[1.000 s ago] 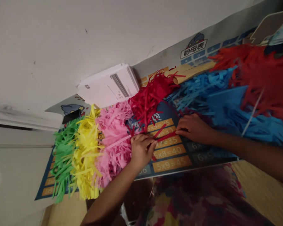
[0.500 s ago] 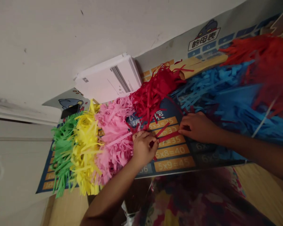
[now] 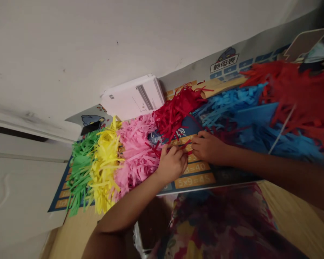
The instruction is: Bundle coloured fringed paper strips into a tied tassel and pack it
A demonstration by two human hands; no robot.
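At the far left of the bench lies a heap of green paper strips, with yellow paper strips touching it on the right and pink paper strips next to those, all spread over a dark blue multiplication chart. Behind the pink heap a white box leans against the pale wall. A pile of red paper strips sits just right of the pink one, its lower ends reaching down to the hands. The left hand rests on the chart at the edge of the pink and red heaps, fingers curled in and fingertips pinched together on a thin red strip that lies across the orange rows of the chart. The right hand is just beside it, nearly touching, also mostly closed, its fingertips pressed down on the other end of that same strip. Beyond the right hand a broad mass of blue paper strips covers the chart, and more red shreds lie on top of them at the far right. A colourful patterned cloth shows below the front edge of the chart.
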